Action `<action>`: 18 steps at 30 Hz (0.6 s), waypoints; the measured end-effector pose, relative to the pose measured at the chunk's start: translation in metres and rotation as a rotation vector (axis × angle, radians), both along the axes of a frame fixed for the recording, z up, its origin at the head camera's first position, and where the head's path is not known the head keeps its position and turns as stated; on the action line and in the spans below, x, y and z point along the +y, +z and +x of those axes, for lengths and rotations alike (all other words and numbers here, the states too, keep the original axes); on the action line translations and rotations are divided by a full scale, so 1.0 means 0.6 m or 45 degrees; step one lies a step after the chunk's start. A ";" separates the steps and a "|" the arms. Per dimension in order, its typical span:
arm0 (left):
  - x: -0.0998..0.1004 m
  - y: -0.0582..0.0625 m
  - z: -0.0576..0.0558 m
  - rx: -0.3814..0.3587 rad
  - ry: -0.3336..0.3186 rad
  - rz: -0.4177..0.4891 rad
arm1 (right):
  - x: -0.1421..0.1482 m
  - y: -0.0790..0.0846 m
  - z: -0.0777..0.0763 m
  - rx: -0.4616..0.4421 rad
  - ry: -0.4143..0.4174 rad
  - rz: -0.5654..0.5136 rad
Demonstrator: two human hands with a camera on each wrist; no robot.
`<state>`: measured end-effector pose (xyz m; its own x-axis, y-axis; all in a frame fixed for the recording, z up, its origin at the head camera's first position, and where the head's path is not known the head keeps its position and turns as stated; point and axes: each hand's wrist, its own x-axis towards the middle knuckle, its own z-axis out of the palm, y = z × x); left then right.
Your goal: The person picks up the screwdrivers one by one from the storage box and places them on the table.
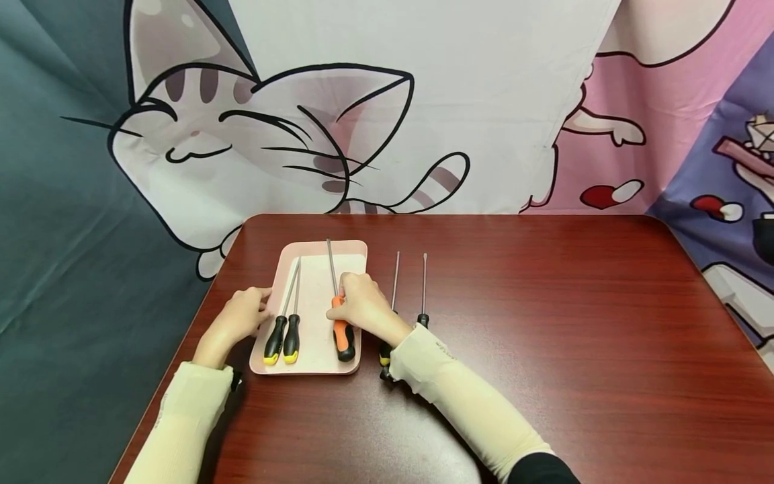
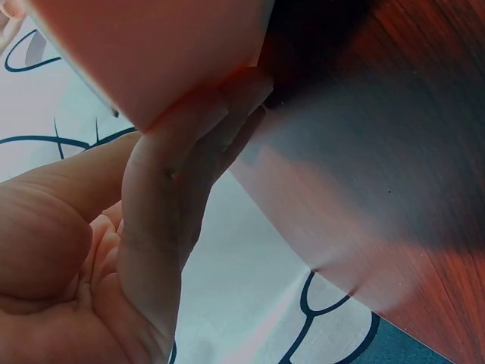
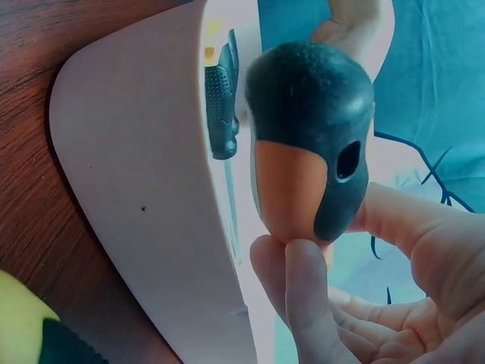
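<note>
A pink tray (image 1: pixel 317 343) lies on the table, with two black screwdrivers with yellow ends, a left one (image 1: pixel 275 341) and a right one (image 1: pixel 291 339), side by side in its left half. My left hand (image 1: pixel 237 314) holds the tray's left edge; its fingertips (image 2: pixel 246 87) press the outer wall in the left wrist view. Over the tray's right side, my right hand (image 1: pixel 367 302) pinches an orange-and-black screwdriver (image 1: pixel 343 339) by its handle, the shaft pointing to the far edge. In the right wrist view the handle's black butt end (image 3: pixel 311 91) faces the camera.
Right of the tray, two more screwdrivers lie on the table (image 1: pixel 544 323): a partly hidden one (image 1: pixel 396 282) under my right forearm, and another (image 1: pixel 424 289) whose handle the sleeve partly covers. A printed cat curtain (image 1: pixel 484 87) hangs behind the table.
</note>
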<state>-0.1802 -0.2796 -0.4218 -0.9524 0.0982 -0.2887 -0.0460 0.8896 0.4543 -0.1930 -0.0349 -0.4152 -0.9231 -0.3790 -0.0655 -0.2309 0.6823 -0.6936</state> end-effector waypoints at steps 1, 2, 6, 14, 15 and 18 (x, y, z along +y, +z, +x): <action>0.000 -0.001 0.000 0.001 -0.003 -0.001 | 0.001 0.001 0.001 -0.005 0.004 -0.009; 0.000 -0.002 0.000 0.002 -0.004 -0.003 | 0.003 0.001 0.001 -0.005 0.007 -0.015; -0.001 -0.003 -0.001 0.002 -0.005 -0.002 | 0.009 0.000 0.003 0.014 0.014 -0.032; -0.004 -0.002 -0.001 0.002 -0.018 -0.009 | 0.030 0.010 0.007 -0.011 -0.011 -0.108; -0.004 -0.002 -0.001 0.002 -0.020 -0.011 | 0.033 0.011 0.006 -0.008 -0.015 -0.109; -0.002 -0.002 0.001 0.009 -0.013 -0.019 | 0.042 0.011 0.004 0.017 -0.021 -0.099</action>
